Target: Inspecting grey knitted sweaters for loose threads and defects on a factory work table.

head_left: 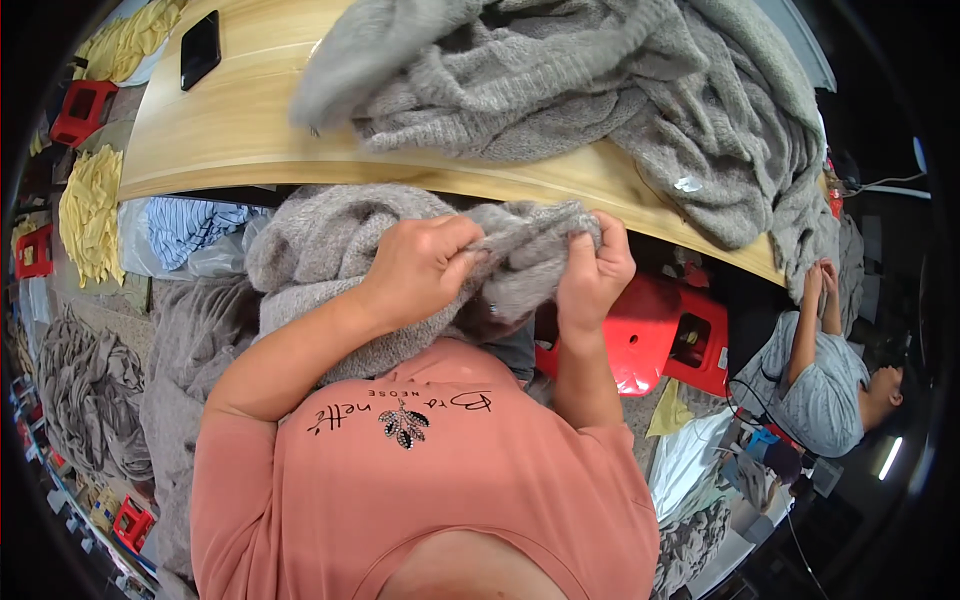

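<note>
Grey knit garment [345,235], gathered in thick folds, sits between the person's chest and the near edge of the table [230,150], with one portion drawn out between both hands. The left hand [425,262] is curled closed, thumb and fingertips pinching a fold of the knit. The right hand [593,270] grips the other end of that stretch, thumb pressed against bent fingers. The two hands are slightly apart, at about the same height, a short span of knit bunched between them. Whether the bulk touches the table's near edge or only overlaps it in view, I cannot tell.

Just beside the right forearm, below the near edge, is a red plastic stool [640,335]. On the table, a large grey knit heap [540,90] covers the middle and right, spilling over the near edge toward the near right corner; a small white scrap [688,184] lies on it. A black phone [200,50] rests near the left edge, well apart from the heap.

Past the near left corner, a yellow cloth pile [92,215] and a blue striped cloth [190,228] on clear plastic lie lower than the tabletop. Beyond the near right corner, a co-worker [820,370] in a grey-blue top has both hands at grey knit fabric hanging there.
</note>
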`<state>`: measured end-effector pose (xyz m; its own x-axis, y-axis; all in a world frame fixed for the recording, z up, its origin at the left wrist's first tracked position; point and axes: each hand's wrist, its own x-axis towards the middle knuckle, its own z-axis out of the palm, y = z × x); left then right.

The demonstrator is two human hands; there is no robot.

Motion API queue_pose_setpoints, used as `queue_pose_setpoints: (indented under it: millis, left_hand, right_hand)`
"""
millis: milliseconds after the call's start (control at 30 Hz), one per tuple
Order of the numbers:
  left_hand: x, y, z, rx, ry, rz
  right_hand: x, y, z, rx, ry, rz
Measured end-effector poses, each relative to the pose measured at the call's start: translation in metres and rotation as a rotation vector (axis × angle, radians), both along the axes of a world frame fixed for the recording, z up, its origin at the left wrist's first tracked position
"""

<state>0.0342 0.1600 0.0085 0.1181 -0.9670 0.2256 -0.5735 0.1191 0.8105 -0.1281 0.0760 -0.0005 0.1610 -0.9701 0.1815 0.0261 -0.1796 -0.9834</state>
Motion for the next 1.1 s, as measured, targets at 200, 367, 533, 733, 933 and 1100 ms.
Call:
queue_pose_setpoints:
  millis: [200, 367, 533, 733, 933, 1100]
  left_hand:
    - [-0.005, -0.006, 0.004, 0.160, 0.320, 0.003]
    - [-0.007, -0.002, 0.005, 0.136, 0.283, 0.012]
    - [-0.008, 0.003, 0.003, 0.352, 0.828, 0.059]
    - [-0.009, 0.002, 0.000, 0.311, 0.706, -0.030]
    - [-0.006, 0.006, 0.007, 0.314, 0.633, -0.087]
    - [-0.001, -0.010, 0.006, 0.425, 1.024, 0.054]
  right_hand:
    - [-0.018, -0.001, 0.004, -0.435, 0.458, 0.382]
    - [0.001, 0.002, 0.001, -0.500, 0.382, 0.573]
    - [0.008, 0.012, -0.001, -0.363, 0.288, 0.464]
    - [0.012, 0.022, -0.008, -0.327, 0.154, 0.508]
    - [0.015, 0.028, -0.005, -0.275, 0.190, 0.376]
    - [-0.005, 0.020, -0.012, -0.633, 0.431, 0.032]
